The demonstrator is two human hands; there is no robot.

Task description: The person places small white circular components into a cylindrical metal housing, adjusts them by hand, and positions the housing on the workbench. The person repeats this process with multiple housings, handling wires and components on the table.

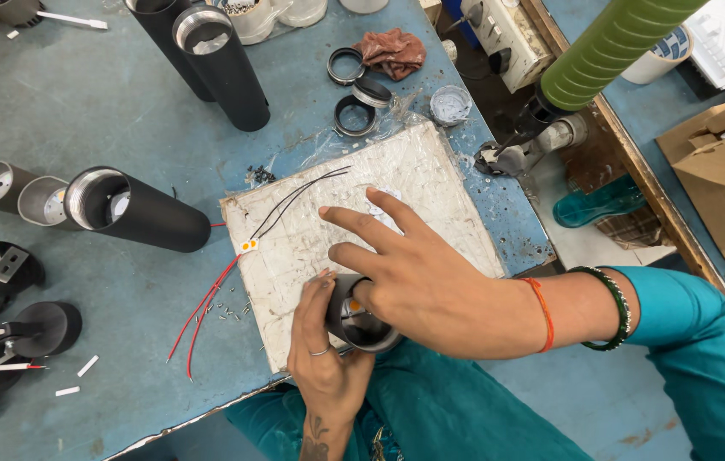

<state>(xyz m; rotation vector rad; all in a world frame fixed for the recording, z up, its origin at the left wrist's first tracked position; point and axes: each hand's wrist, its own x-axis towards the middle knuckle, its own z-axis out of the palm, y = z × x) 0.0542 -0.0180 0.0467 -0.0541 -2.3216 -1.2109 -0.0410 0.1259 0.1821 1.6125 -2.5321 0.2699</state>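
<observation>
A short grey metal cup (361, 329) lies on its side at the near edge of a worn white board (430, 171). My left hand (324, 358), with a ring on one finger, comes up from below and grips the cup's left side. My right hand (418, 277) reaches in from the right and covers the cup's top, thumb curled at its rim, two fingers stretched out over the board. Thin black wires (298, 198) and red wires (204, 307) run from a small orange-and-white chip (249, 246) at the board's left edge.
A black tube (153, 218) lies left of the board beside two grey cups (0, 183). Upright black tubes (230, 64) stand at the back, with metal rings (354, 115) and a rag (392, 51) nearby. Black fixtures (4, 329) sit far left. A green ribbed tube (610, 47) and a cardboard box (721, 171) are on the right.
</observation>
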